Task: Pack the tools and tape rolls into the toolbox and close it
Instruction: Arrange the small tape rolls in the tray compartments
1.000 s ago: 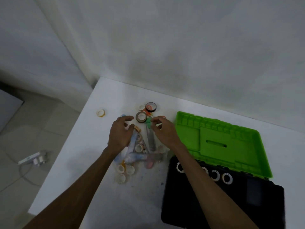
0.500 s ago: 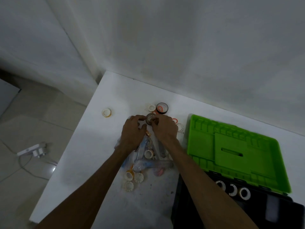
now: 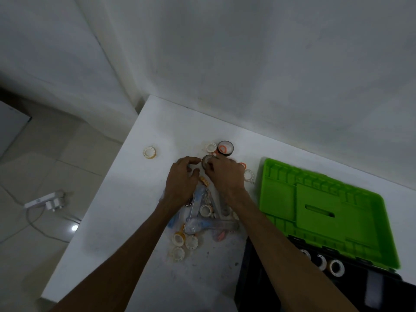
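Right hand [image 3: 227,174] shifted from the green-tipped tool in the pile 1.0 s ago to the dark tape roll [image 3: 206,160] just beyond it; fingers now curled onto that roll, same as 0.5 s ago. Left hand [image 3: 181,180] closed in beside it, fingertips near the roll but contact unclear. Camera view moved left and up: toolbox [image 3: 324,212] sits further right in frame, its black base more cut off.

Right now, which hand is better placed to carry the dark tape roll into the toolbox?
Probably the right hand: its fingers already curl on the dark tape roll, and the open toolbox lies on its side. The left hand is farther.
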